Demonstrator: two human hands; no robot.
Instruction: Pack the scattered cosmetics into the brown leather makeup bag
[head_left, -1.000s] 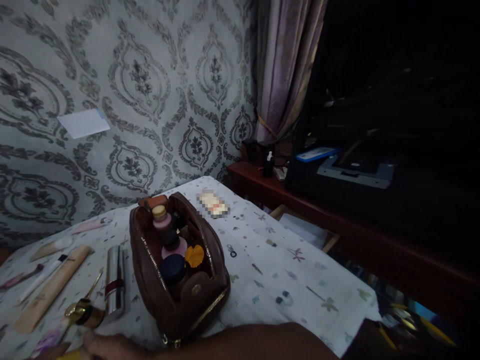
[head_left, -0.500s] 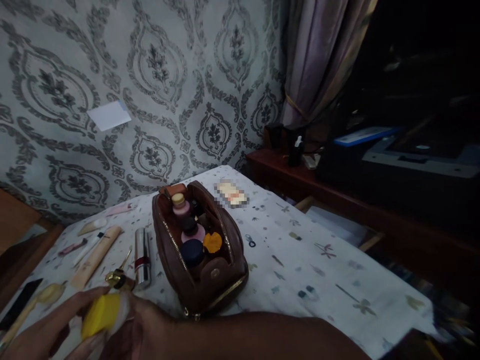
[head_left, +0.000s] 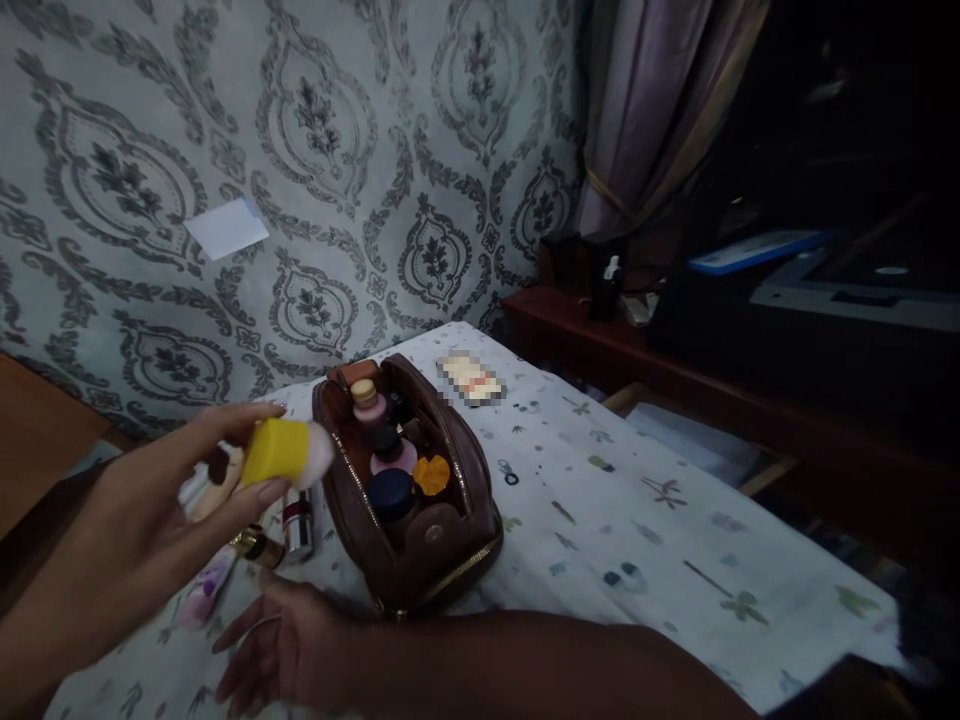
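My left hand (head_left: 169, 510) pinches a small yellow container with a whitish, rounded end (head_left: 281, 452) between thumb and fingers. It is raised beside the left rim of an unzipped brown makeup bag (head_left: 442, 570). Inside the bag stand a pink bottle with a gold cap (head_left: 367, 405), a dark blue round lid (head_left: 390, 495) and an orange lid (head_left: 431, 474). In front of the bag, my right hand (head_left: 289, 645) is empty, fingers apart. A silver tube with a red band (head_left: 298, 530), a gold-and-black piece (head_left: 259, 547) and a pink-purple tube (head_left: 206, 590) lie nearby.
A patterned white cloth (head_left: 592, 560) covers the table. Behind the bag lies a blurred-out flat item (head_left: 471, 378). A wooden ledge (head_left: 577, 335) with a dark dropper bottle (head_left: 606, 290) runs along the right, above an open drawer (head_left: 690, 445).
My left hand has lifted the yellow container up and right toward the bag. My right hand has come away from it, with its fingers now spread.
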